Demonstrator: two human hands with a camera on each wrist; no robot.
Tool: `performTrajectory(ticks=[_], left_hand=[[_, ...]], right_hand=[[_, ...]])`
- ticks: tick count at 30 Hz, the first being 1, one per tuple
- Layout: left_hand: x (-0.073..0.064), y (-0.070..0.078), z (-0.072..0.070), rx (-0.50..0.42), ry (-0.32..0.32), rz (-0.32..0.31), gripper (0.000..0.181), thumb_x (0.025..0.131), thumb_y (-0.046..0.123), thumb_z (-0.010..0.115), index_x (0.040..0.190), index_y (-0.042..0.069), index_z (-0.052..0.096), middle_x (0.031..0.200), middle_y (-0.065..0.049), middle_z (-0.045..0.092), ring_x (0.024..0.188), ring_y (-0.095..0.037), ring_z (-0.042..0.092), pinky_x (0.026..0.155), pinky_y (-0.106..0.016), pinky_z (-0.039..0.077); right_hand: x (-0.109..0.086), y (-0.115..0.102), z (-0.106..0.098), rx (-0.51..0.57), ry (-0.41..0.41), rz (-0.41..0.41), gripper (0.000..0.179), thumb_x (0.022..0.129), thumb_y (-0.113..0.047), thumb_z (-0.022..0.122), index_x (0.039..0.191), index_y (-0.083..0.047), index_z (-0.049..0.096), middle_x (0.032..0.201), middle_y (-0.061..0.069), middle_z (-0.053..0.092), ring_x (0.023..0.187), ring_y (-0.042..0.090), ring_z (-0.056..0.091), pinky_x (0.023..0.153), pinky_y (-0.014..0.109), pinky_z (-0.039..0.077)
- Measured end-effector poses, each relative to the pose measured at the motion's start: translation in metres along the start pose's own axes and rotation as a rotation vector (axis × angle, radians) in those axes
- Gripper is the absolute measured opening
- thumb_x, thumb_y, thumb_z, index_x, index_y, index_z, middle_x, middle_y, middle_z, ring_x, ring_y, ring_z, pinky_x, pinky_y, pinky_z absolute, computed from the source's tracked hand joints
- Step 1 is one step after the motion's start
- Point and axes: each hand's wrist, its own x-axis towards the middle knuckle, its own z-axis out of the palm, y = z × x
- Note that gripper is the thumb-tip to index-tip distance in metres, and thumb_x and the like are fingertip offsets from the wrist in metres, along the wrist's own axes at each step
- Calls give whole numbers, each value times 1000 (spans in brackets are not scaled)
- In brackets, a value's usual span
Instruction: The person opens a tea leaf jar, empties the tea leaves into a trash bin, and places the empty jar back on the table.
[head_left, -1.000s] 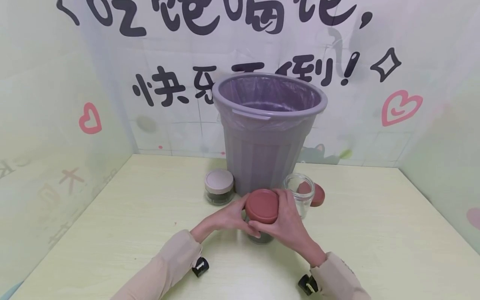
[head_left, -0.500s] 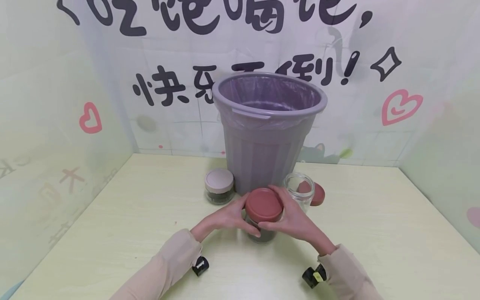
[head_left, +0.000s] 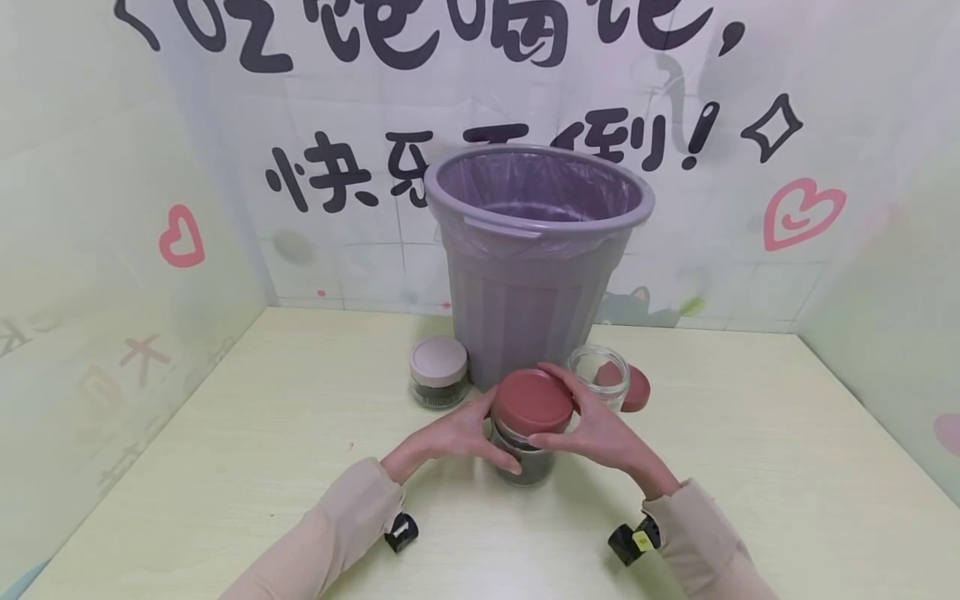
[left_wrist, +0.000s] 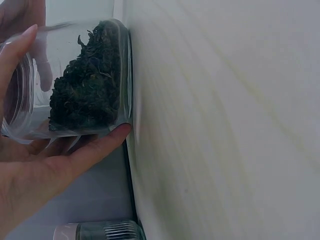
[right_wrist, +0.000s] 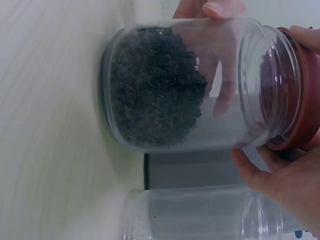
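A clear glass jar (head_left: pixel 527 468), partly filled with dark dried leaves (right_wrist: pixel 155 90), stands upright on the table. My left hand (head_left: pixel 465 435) grips its side, thumb at the front, as the left wrist view also shows. A red round lid (head_left: pixel 534 400) sits tilted at the jar's mouth, its right side raised above the glass rim. My right hand (head_left: pixel 606 440) holds this lid by its edge, thumb in front and fingers behind. Just behind my right hand is an uncovered glass jar (head_left: pixel 600 375), partly hidden by the hand. Another red lid (head_left: pixel 636 390) lies beside it.
A large purple-grey bin (head_left: pixel 525 308) with a plastic liner stands close behind the jars. To its left is a smaller jar (head_left: pixel 438 373) with a pale pink lid and dark contents. Printed walls bound the pale wooden table (head_left: pixel 247 450) at the back and sides.
My right hand has moved right and slightly up with the red lid. The lid has gone from level to tilted, baring some of the jar's rim. My left hand has kept its place.
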Motion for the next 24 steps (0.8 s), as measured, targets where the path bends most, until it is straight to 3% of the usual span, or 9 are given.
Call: performTrajectory(ticks=[8,13,20,24], left_hand=[[0,0,1,41,34,-74,86,61,18,81,131,7,32,127,-7,44,119,-21,39,99,-40,31],[0,1,2,57,46,-88,85,59,19,82,129,7,35,122,-7,47,115,-21,43,98,-42,32],[1,0,2,49,42,-77,84,59,18,82,129,8,36,121,-6,48,114,-21,44,99,-41,32],[0,1,1,52,43,-84,85,59,19,82,129,8,36,121,-6,49,114,-21,44,98,-41,32]], right_hand=[[-9,-8,-19,-101,89,12,80,71,-21,75,136,-9,30,125,13,45,112,27,46,89,44,40],[-21,-11,-38,-166,150,7,80,70,-21,75,135,-5,31,125,13,45,109,26,48,85,41,43],[-48,-7,-66,-215,233,82,81,72,-18,74,136,-3,27,126,16,43,111,33,47,79,20,45],[-63,2,-78,-265,251,125,81,73,-18,73,137,-2,25,125,18,41,109,31,47,74,15,44]])
